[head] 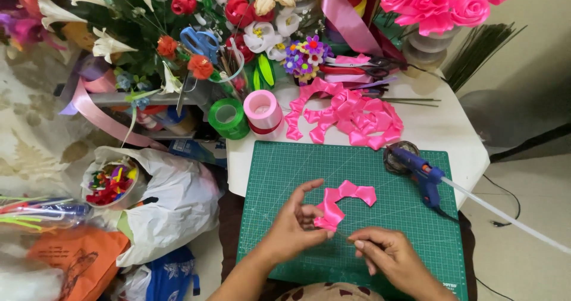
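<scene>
A: Where is the ribbon strip?
B: The folded pink ribbon strip (pixel 344 201) lies over the green cutting mat (pixel 279 170). The left hand (pixel 295 221) pinches its rolled end, grip closed. The right hand (pixel 380 250) pinches something thin; what it is, I cannot tell.
A: How far along?
B: Rolling looks barely begun; most of the strip is unrolled, and a pile of folded strips (pixel 351 114) waits on the table (pixel 452 128).

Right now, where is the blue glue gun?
In the head view, the blue glue gun lies at the green cutting mat's upper right corner, right of the hands, below the pink ribbon pile.
</scene>
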